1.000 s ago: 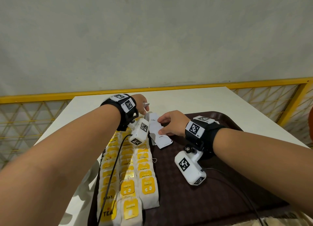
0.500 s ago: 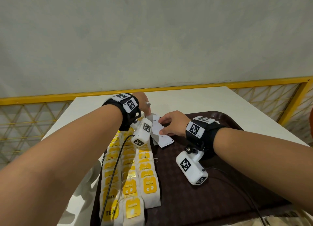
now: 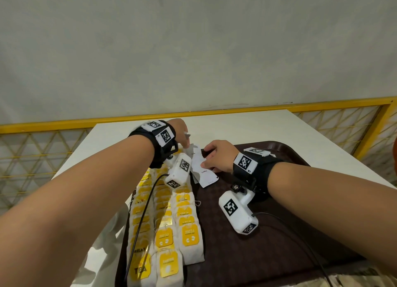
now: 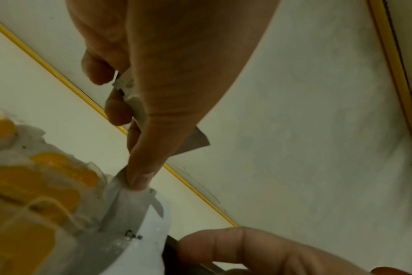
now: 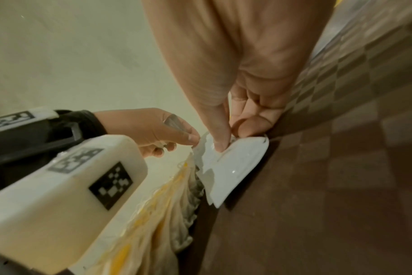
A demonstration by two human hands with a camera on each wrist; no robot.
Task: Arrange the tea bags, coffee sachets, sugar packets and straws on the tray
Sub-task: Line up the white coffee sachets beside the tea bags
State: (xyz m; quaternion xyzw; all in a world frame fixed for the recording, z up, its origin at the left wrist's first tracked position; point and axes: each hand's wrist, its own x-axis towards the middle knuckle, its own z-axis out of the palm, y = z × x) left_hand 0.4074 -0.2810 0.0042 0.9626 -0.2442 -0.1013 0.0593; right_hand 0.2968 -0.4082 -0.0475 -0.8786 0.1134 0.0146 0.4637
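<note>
A dark brown tray (image 3: pixel 279 243) carries rows of tea bags (image 3: pixel 171 222) with yellow tags along its left side. A few white coffee sachets (image 3: pixel 204 170) lie overlapping at the tray's far middle. My right hand (image 3: pixel 217 157) pinches them near their far end, thumb on top (image 5: pixel 220 143). My left hand (image 3: pixel 182 136) hovers just left of them, gripping small white packets (image 4: pixel 134 100) against its thumb. The thumb's tip touches the far edge of a sachet (image 4: pixel 129 214). No straws are in view.
The tray sits on a white table (image 3: pixel 236 125) with a yellow rail (image 3: pixel 214 112) and a plain wall behind. Black cables (image 3: pixel 146 211) from the wrist cameras trail over the tea bags and the tray. The tray's right half shows bare brown surface (image 5: pixel 318 186).
My left hand has shifted slightly right, closer to the sachets. The right hand keeps its pinch in the same place.
</note>
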